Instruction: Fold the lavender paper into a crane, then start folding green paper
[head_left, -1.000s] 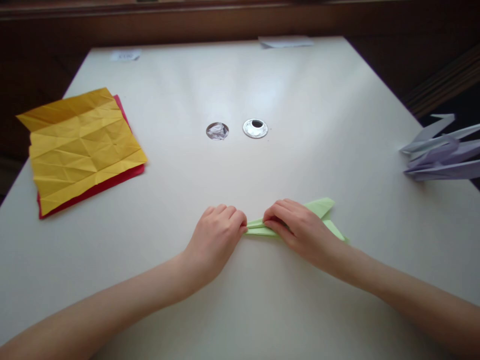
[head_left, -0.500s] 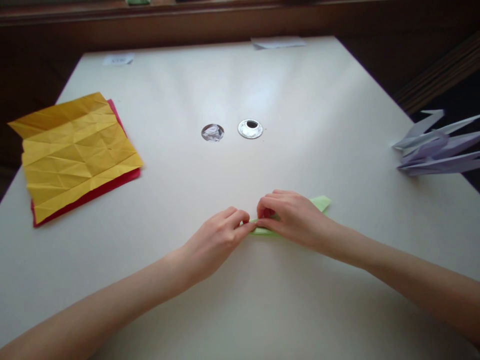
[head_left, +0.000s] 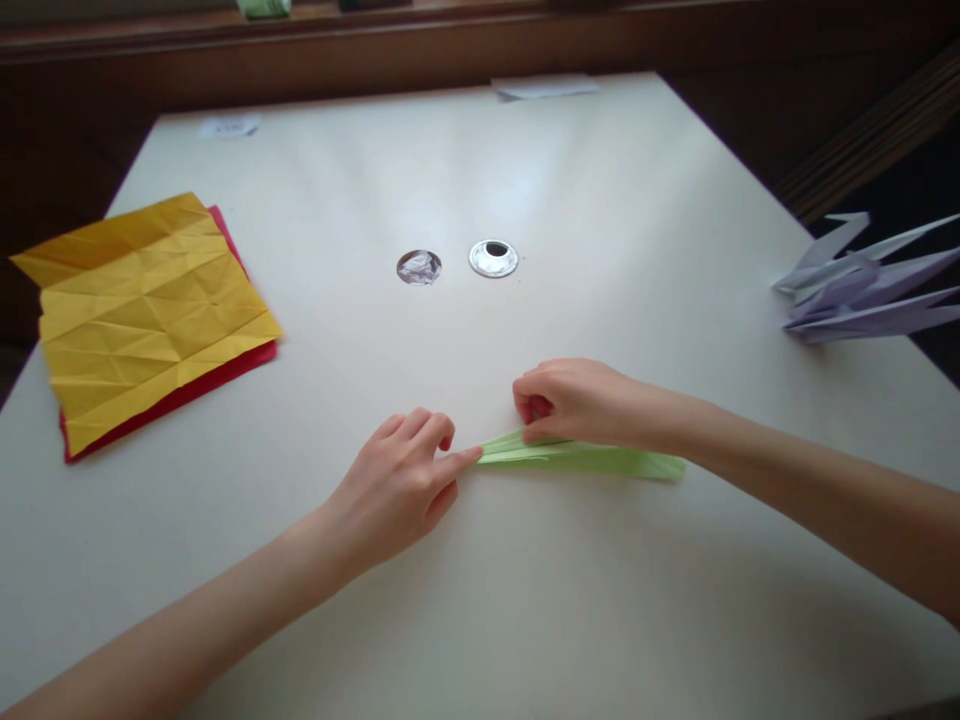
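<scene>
A narrow strip of folded light-green paper (head_left: 600, 460) lies on the white table (head_left: 480, 600), its pointed end to the left. My left hand (head_left: 401, 470) rests at that point: the index fingertip presses it down, the thumb is tucked below and apart from it, and the other fingers are loosely bent. From above, my right hand (head_left: 581, 400) closes on the paper's upper edge with curled fingers and thumb, covering part of it. The paper's wider end shows beneath my right wrist.
A creased yellow sheet (head_left: 157, 310) lies over a red sheet (head_left: 187, 393) at the left. White and purple folded paper cranes (head_left: 862, 290) stand at the right edge. Two round table holes (head_left: 418, 268) and paper slips (head_left: 546, 88) are farther back.
My left hand has shifted slightly left, going from a pinch to an index-finger press. The right hand has moved up a little, and more of the green paper shows, its right end now lower.
</scene>
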